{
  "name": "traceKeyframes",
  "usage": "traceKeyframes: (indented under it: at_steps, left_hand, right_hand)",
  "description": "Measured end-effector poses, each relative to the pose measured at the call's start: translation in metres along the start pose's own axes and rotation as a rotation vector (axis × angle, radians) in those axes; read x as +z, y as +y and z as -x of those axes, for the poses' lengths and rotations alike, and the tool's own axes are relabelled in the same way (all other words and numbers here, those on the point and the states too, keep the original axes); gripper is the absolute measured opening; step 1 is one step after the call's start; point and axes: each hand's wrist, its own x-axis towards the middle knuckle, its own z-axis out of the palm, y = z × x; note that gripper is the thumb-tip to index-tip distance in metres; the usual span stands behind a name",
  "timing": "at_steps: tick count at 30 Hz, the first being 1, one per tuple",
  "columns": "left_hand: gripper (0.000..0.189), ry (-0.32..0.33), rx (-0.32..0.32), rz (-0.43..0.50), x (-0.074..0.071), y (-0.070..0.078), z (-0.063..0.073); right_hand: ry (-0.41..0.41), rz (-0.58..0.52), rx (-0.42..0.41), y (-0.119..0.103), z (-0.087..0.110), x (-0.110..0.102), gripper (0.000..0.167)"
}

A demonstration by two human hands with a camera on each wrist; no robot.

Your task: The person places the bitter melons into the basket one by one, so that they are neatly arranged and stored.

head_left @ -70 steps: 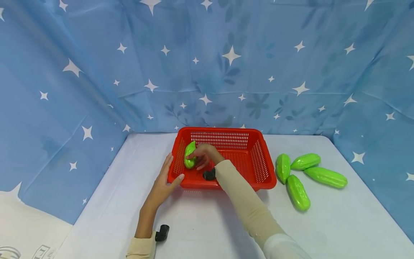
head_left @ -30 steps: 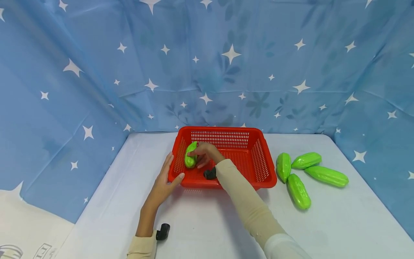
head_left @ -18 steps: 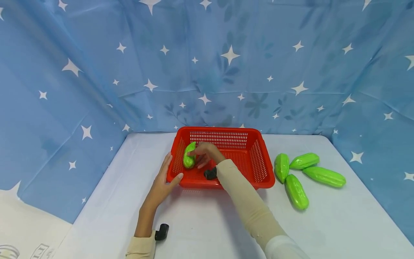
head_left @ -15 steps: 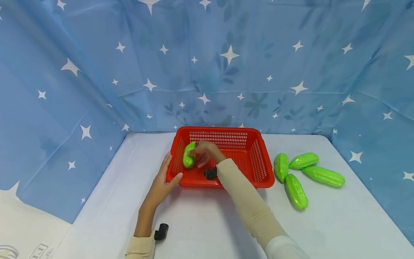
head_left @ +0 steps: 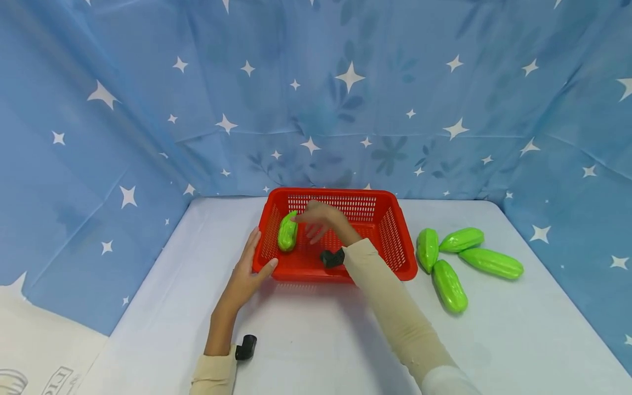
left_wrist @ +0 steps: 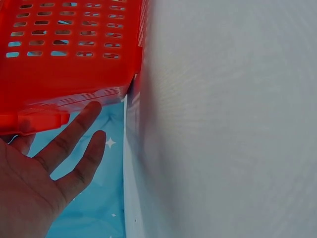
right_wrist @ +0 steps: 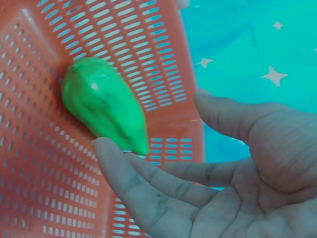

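Note:
A red perforated plastic basket point(head_left: 301, 274) stands on the table. Inside, against its left wall, lies a glossy green ridged gourd-like vegetable point(head_left: 287, 232). My right hand point(head_left: 321, 216) hovers over the basket just right of it. In the right wrist view the fingers and thumb of that hand point(right_wrist: 247, 183) are apart with nothing between them, and the vegetable point(right_wrist: 104, 99) lies beyond the fingertips. My left hand point(head_left: 243, 277) rests at the basket's front left corner, fingers along the side, thumb at the front rim. The left wrist view shows its fingers point(left_wrist: 79, 173) extended and spread beside the basket point(left_wrist: 69, 74).
Right of the basket, several similar green vegetables point(head_left: 449, 286) lie in a cluster on the white tabletop point(head_left: 306, 351). A blue curtain with white stars point(head_left: 316, 109) hangs behind the table and along its sides.
My right hand has let go of the green vegetable and moved up and right, away from it. The vegetable stays in the basket's left end. My left hand keeps its place at the corner.

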Motion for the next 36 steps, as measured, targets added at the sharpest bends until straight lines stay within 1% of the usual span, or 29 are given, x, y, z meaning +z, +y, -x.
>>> traceKeyframes:
  at_steps: [2, 4, 7, 9, 15, 18, 22, 26, 29, 31, 34, 36]
  left_hand:
    - [0.082, -0.006, -0.007, 0.000, -0.001, 0.012, 0.002]
    - [0.081, -0.007, -0.013, -0.007, -0.003, 0.019, 0.004]
    - [0.081, -0.006, -0.023, -0.007, -0.003, 0.020, 0.005]
    - [0.081, -0.003, -0.021, -0.009, -0.002, 0.015, 0.004]
    - [0.083, 0.027, -0.012, -0.020, 0.002, -0.017, -0.004]
    - [0.083, 0.029, -0.001, -0.012, 0.004, -0.023, -0.005]
    - [0.084, 0.023, 0.020, 0.001, 0.006, -0.024, -0.005]
    - [0.084, 0.022, 0.023, -0.012, 0.006, -0.023, -0.005]
    - [0.083, 0.024, 0.019, -0.016, 0.006, -0.024, -0.004]
    - [0.083, 0.023, 0.019, -0.018, 0.006, -0.024, -0.005]
    - [0.083, 0.025, 0.019, -0.018, 0.007, -0.025, -0.005]
    - [0.083, 0.024, 0.022, -0.018, 0.007, -0.026, -0.005]
  right_hand:
    - [0.001, 0.006, -0.027, 0.001, 0.005, -0.004, 0.052]
    - [0.005, 0.013, -0.061, 0.001, 0.012, -0.007, 0.054]
    - [0.021, 0.013, -0.111, -0.001, 0.021, -0.010, 0.053]
    - [0.040, -0.006, -0.145, -0.002, 0.027, -0.011, 0.049]
    - [0.085, -0.076, -0.281, 0.003, 0.042, -0.020, 0.045]
    - [0.103, -0.090, -0.362, 0.013, 0.052, -0.030, 0.043]
    - [0.150, -0.099, -0.463, 0.034, 0.068, -0.049, 0.044]
    - [0.242, -0.134, -0.537, 0.060, 0.089, -0.073, 0.044]
    - [0.336, -0.160, -0.552, 0.084, 0.105, -0.091, 0.044]
    - [0.411, -0.176, -0.543, 0.102, 0.114, -0.102, 0.047]
    - [0.543, -0.186, -0.536, 0.135, 0.124, -0.117, 0.050]
    - [0.627, -0.202, -0.536, 0.161, 0.129, -0.125, 0.048]
